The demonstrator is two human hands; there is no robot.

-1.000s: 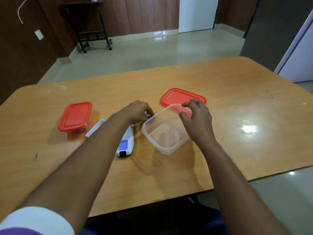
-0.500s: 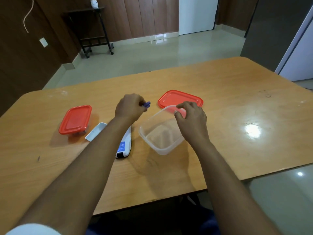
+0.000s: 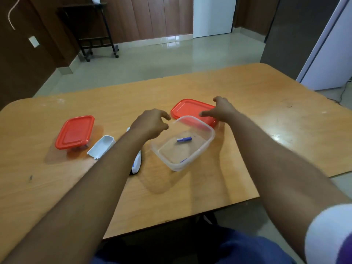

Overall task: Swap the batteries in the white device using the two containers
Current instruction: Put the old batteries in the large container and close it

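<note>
A clear plastic container stands open mid-table with a blue battery lying inside it. Its red lid lies flat just behind it. My left hand hovers at the container's left rim, fingers apart and holding nothing. My right hand is spread over the red lid, touching its right side, nothing gripped. The white device lies under my left forearm, mostly hidden. Its white battery cover rests to the left. A second container with a red lid stands closed further left.
The wooden table has its front edge near my lap and open surface at the right. A black metal stand is on the floor beyond the table.
My left hand let go of the blue battery, which now lies in the clear container. My right hand left the container's rim and moved back onto the red lid.
</note>
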